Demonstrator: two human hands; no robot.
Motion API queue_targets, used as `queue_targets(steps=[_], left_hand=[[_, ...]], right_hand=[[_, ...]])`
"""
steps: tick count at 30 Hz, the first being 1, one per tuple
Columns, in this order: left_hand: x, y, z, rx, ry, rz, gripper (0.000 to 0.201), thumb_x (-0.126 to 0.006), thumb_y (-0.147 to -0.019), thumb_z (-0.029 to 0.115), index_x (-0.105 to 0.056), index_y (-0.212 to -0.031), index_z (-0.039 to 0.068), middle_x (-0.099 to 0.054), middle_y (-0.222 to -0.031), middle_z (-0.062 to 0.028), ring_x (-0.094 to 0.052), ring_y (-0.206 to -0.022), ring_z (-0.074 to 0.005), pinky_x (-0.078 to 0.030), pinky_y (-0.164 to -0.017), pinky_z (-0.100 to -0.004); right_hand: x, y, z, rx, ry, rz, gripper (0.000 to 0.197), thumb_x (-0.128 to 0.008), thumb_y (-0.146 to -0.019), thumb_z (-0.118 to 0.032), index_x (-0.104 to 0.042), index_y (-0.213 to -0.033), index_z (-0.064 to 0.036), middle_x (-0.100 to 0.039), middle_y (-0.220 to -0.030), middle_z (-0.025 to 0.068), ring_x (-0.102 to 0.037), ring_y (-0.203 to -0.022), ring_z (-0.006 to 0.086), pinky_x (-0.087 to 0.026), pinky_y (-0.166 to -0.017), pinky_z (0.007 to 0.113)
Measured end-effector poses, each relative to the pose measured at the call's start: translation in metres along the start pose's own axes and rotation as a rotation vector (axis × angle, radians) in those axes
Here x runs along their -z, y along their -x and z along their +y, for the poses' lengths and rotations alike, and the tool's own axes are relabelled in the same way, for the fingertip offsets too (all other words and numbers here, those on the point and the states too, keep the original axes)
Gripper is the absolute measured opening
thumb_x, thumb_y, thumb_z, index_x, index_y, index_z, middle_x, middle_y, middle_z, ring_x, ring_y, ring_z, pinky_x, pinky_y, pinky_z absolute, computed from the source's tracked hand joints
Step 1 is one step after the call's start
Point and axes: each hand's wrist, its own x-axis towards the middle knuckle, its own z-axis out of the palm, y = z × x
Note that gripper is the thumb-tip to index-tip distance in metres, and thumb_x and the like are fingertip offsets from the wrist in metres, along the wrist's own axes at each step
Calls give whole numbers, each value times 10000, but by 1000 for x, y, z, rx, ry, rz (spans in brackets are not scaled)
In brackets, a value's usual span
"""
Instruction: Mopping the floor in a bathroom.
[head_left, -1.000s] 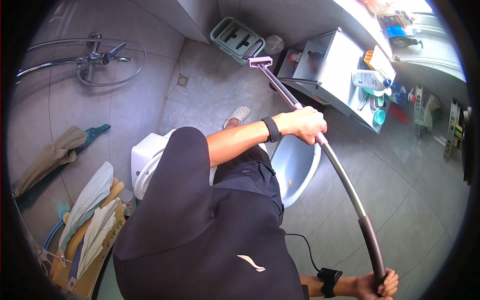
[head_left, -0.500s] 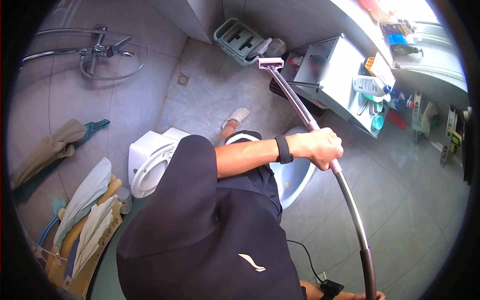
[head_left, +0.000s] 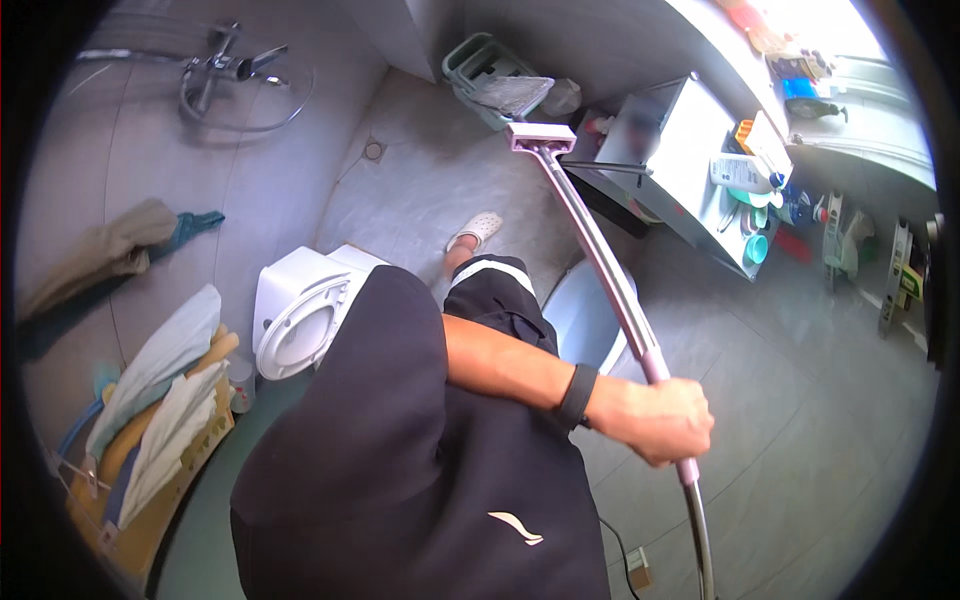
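My left hand (head_left: 665, 420) is closed around the pink grip of a flat mop (head_left: 600, 240), its arm reaching across my body from the left. The mop's metal pole runs from the lower edge up to a pink crosspiece (head_left: 542, 137) at the far end. Just beyond it, a pale flat pad (head_left: 512, 95) lies over a light green bucket (head_left: 468, 68); whether the pad is joined to the mop cannot be made out. My right hand is out of view, as is the pole's lower end.
A white toilet (head_left: 300, 340) stands left, a pale basin (head_left: 590, 320) beside my legs. A white cabinet (head_left: 665, 130) with bottles stands back right. A shower mixer (head_left: 230, 68) is on the left wall; towels (head_left: 165, 370) hang below. A cable (head_left: 622, 545) crosses the floor.
My left hand has moved down and right with the mop's grip. The pad has turned flatter over the bucket, hiding its slots. My right hand has left the view at the bottom.
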Motion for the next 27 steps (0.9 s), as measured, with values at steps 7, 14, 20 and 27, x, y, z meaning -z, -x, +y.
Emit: queue_targets(steps=[7, 14, 20, 27], left_hand=[[-28, 39, 16, 217, -131, 66, 127, -724, -606, 182, -683, -658, 74, -674, -663, -105, -693, -658, -278, -536, -575, -411], [-84, 163, -99, 832, -341, 607, 149, -714, -721, 210, -632, -727, 85, -644, -701, -104, -668, -685, -328, -531, -639, -444], [-141, 262, -103, 988, -668, 1125, 212, -677, -827, 189, -528, -729, 73, -551, -732, -99, -593, -807, -308, -457, -783, -444], [-188, 323, -109, 1151, -456, 1493, 236, -666, -866, 232, -545, -800, 41, -561, -805, -117, -597, -824, -323, -480, -737, -428]], right_hand=[[46, -41, 36, -172, -309, -170, 362, -650, -925, -327, -507, -637, -160, -507, -566, -67, -505, -522, 81, -447, -570, 228], [-48, 13, 204, -375, -525, -674, 341, -528, -917, -260, -448, -599, -168, -435, -485, -55, -411, -423, 72, -371, -486, 224], [-153, 126, 228, -506, -865, -1108, 285, -554, -747, -104, -362, -537, -110, -377, -453, 0, -342, -364, 114, -336, -402, 268], [-214, 239, 187, -365, -622, -1325, 330, -580, -835, -200, -400, -566, -131, -389, -484, -10, -370, -411, 95, -291, -420, 253]])
